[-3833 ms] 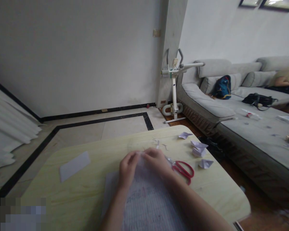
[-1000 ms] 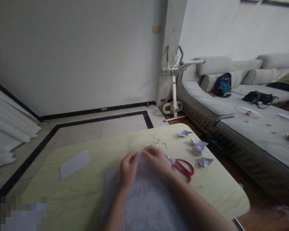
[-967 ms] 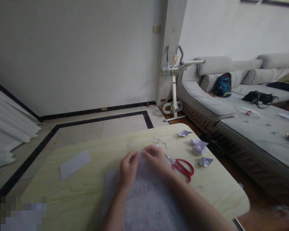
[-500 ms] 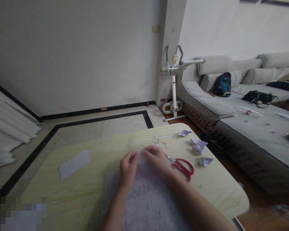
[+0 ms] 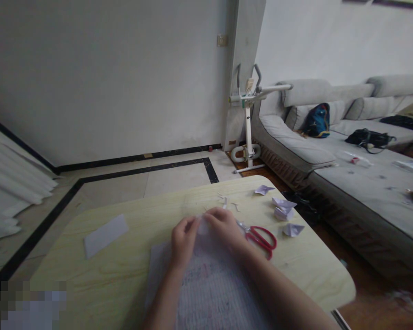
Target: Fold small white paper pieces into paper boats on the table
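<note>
Between my hands is a small white piece of paper, pinched at its upper edge. My left hand grips it from the left, thumb and fingers pressed together. From the right, my right hand pinches the same paper, its fingertips close to the left ones. Under both forearms lies a large written sheet of paper with ruled lines. Red-handled scissors rest just right of my right hand, their blades partly hidden by it. The lower part of the small paper is blurred against the sheet.
Several folded paper pieces sit along the right side of the pale wooden table. Thin paper scraps lie beyond my hands. A blank paper strip is at the left. A grey sofa stands to the right.
Both hands stay in almost the same place on the small paper, with only a slight shift of the fingers. Everything else on the table is unchanged.
</note>
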{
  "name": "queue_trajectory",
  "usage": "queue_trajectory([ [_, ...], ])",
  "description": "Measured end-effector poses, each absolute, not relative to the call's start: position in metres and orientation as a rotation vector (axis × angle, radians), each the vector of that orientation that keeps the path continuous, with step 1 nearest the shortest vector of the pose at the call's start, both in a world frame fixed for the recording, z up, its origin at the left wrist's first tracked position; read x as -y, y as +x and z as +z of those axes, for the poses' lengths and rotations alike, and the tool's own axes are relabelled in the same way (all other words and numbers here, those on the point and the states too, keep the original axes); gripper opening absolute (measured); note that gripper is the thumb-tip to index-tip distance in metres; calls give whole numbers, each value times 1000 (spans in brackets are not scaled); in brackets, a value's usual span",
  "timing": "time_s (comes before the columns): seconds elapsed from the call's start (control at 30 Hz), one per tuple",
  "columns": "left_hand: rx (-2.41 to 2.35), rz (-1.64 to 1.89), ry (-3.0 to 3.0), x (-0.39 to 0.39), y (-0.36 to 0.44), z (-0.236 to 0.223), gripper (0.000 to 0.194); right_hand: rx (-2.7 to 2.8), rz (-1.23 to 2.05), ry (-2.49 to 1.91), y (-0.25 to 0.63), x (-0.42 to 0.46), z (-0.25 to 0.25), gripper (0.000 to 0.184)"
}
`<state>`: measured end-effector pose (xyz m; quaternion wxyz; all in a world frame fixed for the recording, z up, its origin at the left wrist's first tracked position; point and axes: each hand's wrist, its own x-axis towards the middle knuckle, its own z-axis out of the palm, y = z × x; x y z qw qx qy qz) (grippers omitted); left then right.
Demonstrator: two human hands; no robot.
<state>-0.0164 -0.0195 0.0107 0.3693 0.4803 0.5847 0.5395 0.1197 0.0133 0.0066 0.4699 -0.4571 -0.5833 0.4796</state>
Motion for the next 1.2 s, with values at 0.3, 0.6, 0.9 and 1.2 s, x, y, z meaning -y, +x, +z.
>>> queue_trajectory([
  [0.3,-1442,1317,1243,22,-14,12,26,1384,1172,-1137,122,-14,9,16],
  [0.6,-1494,1272,1270,21,-16,13,29,1372,1291,-1127,122,-14,10,16],
  [0.9,-1421,1269,1230,21,-17,11,27,1401,1335,-1123,123,-12,12,24],
  [1.2,-1396,1240,1174,24,-15,11,29,1317,1294,-1109,123,-15,11,26],
])
